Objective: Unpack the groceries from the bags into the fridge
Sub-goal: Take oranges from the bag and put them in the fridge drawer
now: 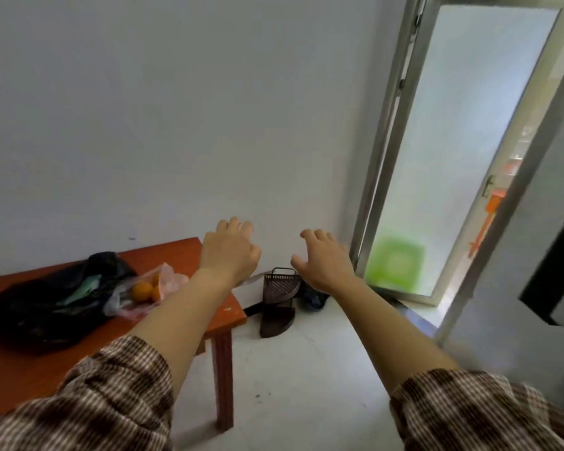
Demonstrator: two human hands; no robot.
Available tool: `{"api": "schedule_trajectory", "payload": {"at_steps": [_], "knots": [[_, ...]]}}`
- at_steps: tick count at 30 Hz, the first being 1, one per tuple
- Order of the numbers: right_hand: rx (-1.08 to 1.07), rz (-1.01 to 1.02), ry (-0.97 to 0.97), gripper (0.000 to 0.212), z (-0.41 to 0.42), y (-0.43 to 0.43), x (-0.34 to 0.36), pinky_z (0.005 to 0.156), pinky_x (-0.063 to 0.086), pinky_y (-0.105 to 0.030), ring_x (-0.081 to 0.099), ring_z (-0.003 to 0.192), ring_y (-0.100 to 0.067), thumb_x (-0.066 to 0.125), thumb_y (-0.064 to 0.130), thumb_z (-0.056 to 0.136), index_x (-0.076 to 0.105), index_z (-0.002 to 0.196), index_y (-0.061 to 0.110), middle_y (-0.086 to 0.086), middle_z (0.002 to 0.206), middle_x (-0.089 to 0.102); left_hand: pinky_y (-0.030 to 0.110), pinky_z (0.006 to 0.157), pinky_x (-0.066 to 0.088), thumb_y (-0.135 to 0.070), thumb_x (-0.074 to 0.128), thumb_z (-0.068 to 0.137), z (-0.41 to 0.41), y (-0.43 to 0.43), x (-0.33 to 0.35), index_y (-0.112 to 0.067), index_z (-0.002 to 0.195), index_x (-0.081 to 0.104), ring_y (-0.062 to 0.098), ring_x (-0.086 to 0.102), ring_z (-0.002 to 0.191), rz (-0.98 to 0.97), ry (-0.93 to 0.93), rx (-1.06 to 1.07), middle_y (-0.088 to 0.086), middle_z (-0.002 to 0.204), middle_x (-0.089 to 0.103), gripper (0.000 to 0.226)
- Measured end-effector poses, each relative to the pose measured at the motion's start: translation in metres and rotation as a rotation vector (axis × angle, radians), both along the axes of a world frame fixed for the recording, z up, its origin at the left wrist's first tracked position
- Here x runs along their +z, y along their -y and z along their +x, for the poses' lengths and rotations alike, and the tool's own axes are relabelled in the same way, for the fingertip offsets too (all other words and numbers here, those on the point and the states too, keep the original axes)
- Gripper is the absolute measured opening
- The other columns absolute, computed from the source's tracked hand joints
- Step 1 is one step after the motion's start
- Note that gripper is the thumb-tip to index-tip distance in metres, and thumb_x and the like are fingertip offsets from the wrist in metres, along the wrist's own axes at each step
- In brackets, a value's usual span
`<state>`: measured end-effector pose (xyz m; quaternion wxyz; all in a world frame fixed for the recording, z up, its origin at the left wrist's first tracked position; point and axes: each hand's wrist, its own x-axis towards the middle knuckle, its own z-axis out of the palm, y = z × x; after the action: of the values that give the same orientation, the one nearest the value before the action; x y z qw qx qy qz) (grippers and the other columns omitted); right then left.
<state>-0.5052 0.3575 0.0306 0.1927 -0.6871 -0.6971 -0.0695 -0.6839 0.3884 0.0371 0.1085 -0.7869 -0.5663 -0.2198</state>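
On the red table (20, 369) at left sit a black bag (46, 307) and a clear bag of oranges (144, 292) — within reach, yet left hand (230, 252) and right hand (326, 262) hover above, fingers loosely spread, holding nothing

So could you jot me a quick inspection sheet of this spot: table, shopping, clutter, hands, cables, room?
Surface: reddish-brown wooden table, against the white wall.
Job's things: black plastic bag; clear pinkish plastic bag with oranges inside; both on the table.
Clutter: dark brown plastic corner rack on the floor; dark bundle behind it.
Hands: left hand and right hand open, empty, raised.
Cables: nothing seen.
Surroundings: frosted glass door, ajar; fridge not in view.
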Motion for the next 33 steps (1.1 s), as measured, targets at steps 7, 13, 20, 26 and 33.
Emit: {"api": "schedule_trajectory", "payload": {"at_steps": [7, 13, 20, 26, 33], "knots": [[0.096, -0.058, 0.035, 0.049, -0.122, -0.118, -0.053, 0.100, 0.033, -0.045, 0.040, 0.126, -0.027, 0.046, 0.039, 0.094, 0.039, 0.136, 0.015, -0.007, 0.137, 0.045, 0.041, 0.093, 0.041, -0.024, 0.046, 0.088, -0.116, -0.098, -0.058, -0.011, 0.130, 0.049, 0.030, 0.042, 0.124, -0.082, 0.090, 0.113, 0.008, 0.141, 0.043, 0.044], [0.196, -0.136, 0.023, 0.046, -0.196, -0.224, -0.119, 0.099, 0.031, -0.046, 0.040, 0.123, -0.027, 0.045, 0.037, 0.093, 0.041, 0.134, 0.015, -0.005, 0.134, 0.046, 0.043, 0.092, 0.042, -0.026, 0.046, 0.091, -0.208, -0.194, -0.110, -0.011, 0.130, 0.050, 0.029, 0.043, 0.122, -0.159, 0.054, 0.196, 0.008, 0.137, 0.046, 0.042], [0.356, -0.231, 0.025, 0.036, -0.262, -0.304, -0.188, 0.093, 0.032, -0.041, 0.044, 0.117, -0.025, 0.048, 0.039, 0.093, 0.051, 0.124, 0.020, 0.000, 0.121, 0.053, 0.043, 0.090, 0.043, -0.023, 0.049, 0.090, -0.274, -0.264, -0.186, -0.009, 0.128, 0.053, 0.032, 0.045, 0.123, -0.363, -0.095, 0.152, 0.013, 0.140, 0.044, 0.041], [0.420, -0.319, 0.063, 0.033, -0.308, -0.329, -0.233, 0.083, 0.044, -0.046, 0.057, 0.108, -0.027, 0.043, 0.033, 0.087, 0.062, 0.109, 0.017, -0.002, 0.113, 0.063, 0.036, 0.066, 0.051, -0.018, 0.062, 0.063, -0.309, -0.305, -0.236, -0.015, 0.089, 0.064, 0.025, 0.062, 0.087, -0.427, -0.242, -0.052, 0.004, 0.098, 0.064, 0.027], [0.356, -0.425, 0.051, 0.033, -0.339, -0.344, -0.268, 0.093, 0.041, -0.057, 0.051, 0.125, -0.029, 0.054, 0.016, 0.082, 0.063, 0.113, 0.022, 0.004, 0.118, 0.064, 0.039, 0.099, 0.043, -0.013, 0.043, 0.077, -0.335, -0.352, -0.276, -0.010, 0.120, 0.060, 0.023, 0.052, 0.123, -0.501, -0.347, -0.322, 0.005, 0.129, 0.059, 0.046]]}}
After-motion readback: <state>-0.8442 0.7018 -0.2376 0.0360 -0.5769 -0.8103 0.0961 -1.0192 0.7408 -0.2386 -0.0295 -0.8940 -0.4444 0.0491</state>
